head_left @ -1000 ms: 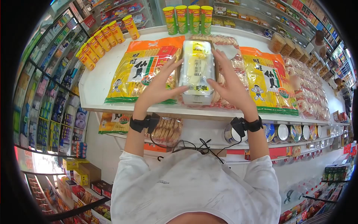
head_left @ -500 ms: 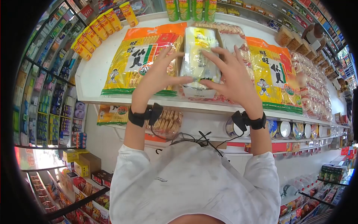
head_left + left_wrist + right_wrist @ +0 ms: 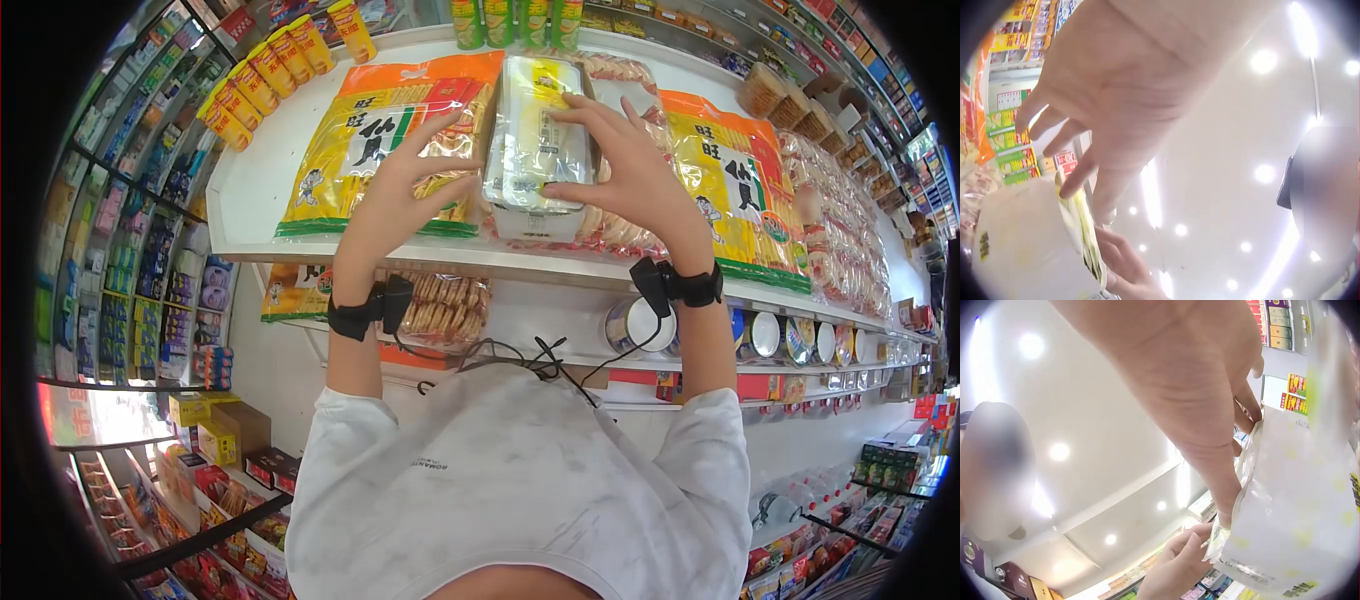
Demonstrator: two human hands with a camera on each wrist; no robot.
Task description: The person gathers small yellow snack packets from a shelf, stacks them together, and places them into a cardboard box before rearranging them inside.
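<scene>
Item: box (image 3: 540,224) with clear-wrapped packets (image 3: 525,130), white and yellow, showing at its top; it sits at the middle of the bench (image 3: 240,190), near the front edge, between two cracker bags.

Left hand (image 3: 393,198): grip wide, holding nothing, fingers spread just beside the box's left side; contact cannot be told. Half a second ago its thumb lay over the packets' front end; now it lies clear of it.

Right hand (image 3: 637,178): grip wide, thumb and a forefinger resting on the packets along their right side, much as before. By judgement, the bench bears the box's weight and the right hand alone steadies it.

Beside: left bag (image 3: 345,150), partly behind the left hand; right bag (image 3: 740,195), toward the right edge.

Further: yellow tubes (image 3: 268,70) at the back left corner; green tubes (image 3: 500,22) along the back edge.
</scene>
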